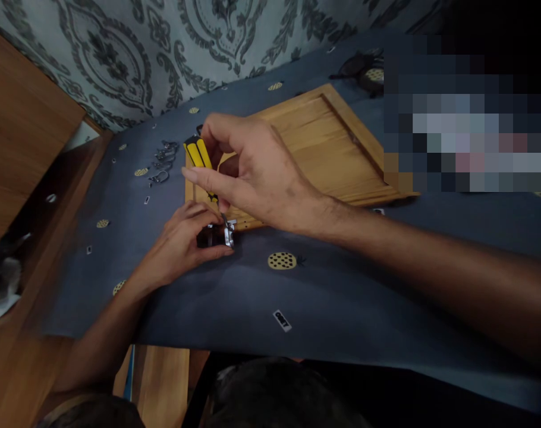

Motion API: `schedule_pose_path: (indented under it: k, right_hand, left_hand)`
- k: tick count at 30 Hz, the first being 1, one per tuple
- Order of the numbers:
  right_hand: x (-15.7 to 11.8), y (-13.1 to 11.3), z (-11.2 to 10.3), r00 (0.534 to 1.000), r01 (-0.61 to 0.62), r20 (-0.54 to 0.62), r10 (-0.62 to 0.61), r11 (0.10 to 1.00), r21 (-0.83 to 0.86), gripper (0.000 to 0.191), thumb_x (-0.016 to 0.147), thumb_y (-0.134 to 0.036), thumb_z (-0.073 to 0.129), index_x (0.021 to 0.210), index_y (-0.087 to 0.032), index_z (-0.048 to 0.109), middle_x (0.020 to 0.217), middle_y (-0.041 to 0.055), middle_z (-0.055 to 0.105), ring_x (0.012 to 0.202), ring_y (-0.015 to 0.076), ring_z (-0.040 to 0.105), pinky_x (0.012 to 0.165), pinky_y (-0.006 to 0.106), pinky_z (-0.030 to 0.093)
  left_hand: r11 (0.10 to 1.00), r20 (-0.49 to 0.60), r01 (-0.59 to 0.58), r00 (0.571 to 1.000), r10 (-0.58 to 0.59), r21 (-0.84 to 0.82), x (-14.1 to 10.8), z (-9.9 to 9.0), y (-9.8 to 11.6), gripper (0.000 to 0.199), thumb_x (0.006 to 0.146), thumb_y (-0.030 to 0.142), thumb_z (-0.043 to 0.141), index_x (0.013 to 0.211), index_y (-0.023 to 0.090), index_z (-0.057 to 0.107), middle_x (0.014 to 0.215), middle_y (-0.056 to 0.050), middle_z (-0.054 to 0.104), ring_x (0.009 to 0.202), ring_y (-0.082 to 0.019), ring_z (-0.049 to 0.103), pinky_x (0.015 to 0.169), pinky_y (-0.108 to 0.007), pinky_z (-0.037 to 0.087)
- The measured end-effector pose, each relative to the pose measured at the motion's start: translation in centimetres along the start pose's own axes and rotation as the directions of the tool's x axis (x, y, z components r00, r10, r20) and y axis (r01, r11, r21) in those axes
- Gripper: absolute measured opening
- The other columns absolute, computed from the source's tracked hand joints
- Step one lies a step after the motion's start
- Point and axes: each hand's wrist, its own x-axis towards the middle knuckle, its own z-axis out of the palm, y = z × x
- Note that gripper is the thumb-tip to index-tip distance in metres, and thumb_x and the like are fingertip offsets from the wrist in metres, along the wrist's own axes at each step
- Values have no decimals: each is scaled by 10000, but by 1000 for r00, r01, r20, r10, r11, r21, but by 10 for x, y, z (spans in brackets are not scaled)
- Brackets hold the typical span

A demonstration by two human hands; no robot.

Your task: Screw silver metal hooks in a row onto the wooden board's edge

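Dark clothing (283, 392) sits nearest, and beyond it the right hand (257, 172) pinches a screwdriver (198, 156) above the fitting (229, 233) that the left hand (176, 241) pinches at the near left of the board (324, 148).

wooden panel (337, 142), partly hidden by the right hand (257, 172), whose forearm is cut off by the right edge. at the panel's near edge, the left hand (181, 244) covers part of a metal fitting (229, 233); the screwdriver (198, 154) passes partly behind the right thumb, its tip too small to place exactly. left of the panel, small metal pieces (164, 156) overlap too closely to count. right of the panel, a pixelated block (466, 131) conceals whatever lies there.
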Motion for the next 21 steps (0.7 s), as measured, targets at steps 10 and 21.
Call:
schedule_pose_path:
  k: [10, 21]
  right_hand:
    - [-1, 5, 0, 996, 70, 48, -70, 998, -2, 220, 963, -292, 597, 859, -244, 410, 816, -31, 478, 784, 132, 549, 662, 251, 485]
    - [1, 3, -5, 974, 191, 151, -171, 973, -126, 253, 990, -286, 543, 859, -259, 329, 835, -37, 399, 758, 109, 464, 668, 236, 439]
  left_hand:
    - [1000, -12, -22, 1000, 23, 15, -1, 1, -1, 362, 857, 513, 746, 1050, 208, 713, 1032, -54, 674, 1014, -245, 610, 901, -391, 515]
    - [1000, 7, -3, 1000, 3, 15, 0, -1, 1, 344, 858, 508, 737, 1017, 205, 712, 1023, -53, 680, 1024, -257, 619, 940, -423, 526]
